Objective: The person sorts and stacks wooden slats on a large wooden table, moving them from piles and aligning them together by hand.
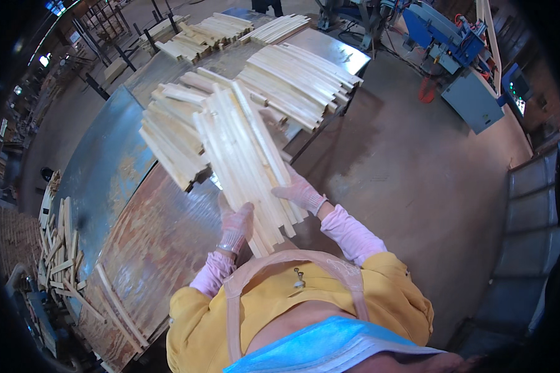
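Note:
A bundle of pale wooden strips (246,155) lies lengthwise between my hands, its near ends close to my apron. My left hand (236,221), in a pinkish knit glove, grips the bundle's left edge. On the opposite edge my gloved right hand (300,191) is closed round the strips, thumb on top. The strips' near ends are uneven. Beyond the bundle, its far part overlaps other stacked strips, and I cannot tell whether it rests on them. A pile of strips (171,140) sits just left of it, and a wider row of strips (298,78) lies to the far right.
More strips (208,34) lie at the far end of the metal-topped table (339,50). Offcuts (62,248) are heaped at the left, near a worn board surface (149,248). Blue machinery (448,31) and a grey cabinet (473,102) stand at far right on the concrete floor (410,186).

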`<act>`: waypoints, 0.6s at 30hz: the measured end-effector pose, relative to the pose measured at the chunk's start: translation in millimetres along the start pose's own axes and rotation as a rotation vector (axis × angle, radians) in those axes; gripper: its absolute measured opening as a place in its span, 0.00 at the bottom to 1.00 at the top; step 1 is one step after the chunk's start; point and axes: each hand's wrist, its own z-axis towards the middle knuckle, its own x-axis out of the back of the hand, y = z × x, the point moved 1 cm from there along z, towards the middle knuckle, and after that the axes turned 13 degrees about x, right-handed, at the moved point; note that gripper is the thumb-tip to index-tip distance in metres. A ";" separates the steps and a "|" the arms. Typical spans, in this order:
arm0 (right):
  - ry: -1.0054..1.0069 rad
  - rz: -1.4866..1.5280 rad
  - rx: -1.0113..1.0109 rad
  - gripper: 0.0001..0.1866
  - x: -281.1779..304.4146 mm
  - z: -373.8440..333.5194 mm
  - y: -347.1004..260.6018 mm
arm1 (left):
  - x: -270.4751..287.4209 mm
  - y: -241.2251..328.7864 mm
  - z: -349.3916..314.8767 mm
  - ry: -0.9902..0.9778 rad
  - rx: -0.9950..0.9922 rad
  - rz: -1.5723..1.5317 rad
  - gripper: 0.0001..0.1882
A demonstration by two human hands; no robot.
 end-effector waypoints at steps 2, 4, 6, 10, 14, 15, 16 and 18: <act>0.058 0.076 0.010 0.54 57.7 8.9 -6.2 | -62.3 -8.5 39.0 -0.100 -0.024 -0.138 0.50; 0.098 0.109 -0.022 0.49 111.9 21.2 -1.5 | -110.2 -14.5 74.1 -0.063 0.068 0.071 0.52; 0.165 0.156 0.042 0.43 172.7 43.9 12.5 | -164.9 -36.6 131.2 -0.120 0.034 0.075 0.52; 0.255 -0.025 0.041 0.41 307.8 86.6 29.4 | -287.5 -30.0 206.3 -0.100 -0.035 0.612 0.53; 0.258 0.042 -0.003 0.38 416.9 125.8 42.4 | -393.1 -51.5 286.4 -0.077 -0.192 0.671 0.51; 0.251 0.057 -0.012 0.38 441.1 140.6 43.1 | -415.7 -49.6 302.6 -0.134 -0.153 0.603 0.50; 0.245 0.066 -0.023 0.38 464.4 153.0 42.0 | -439.6 -46.1 316.0 -0.193 -0.114 0.527 0.48; 0.227 0.023 -0.096 0.37 514.7 186.7 40.4 | -488.4 -34.0 340.9 -0.236 -0.046 0.478 0.46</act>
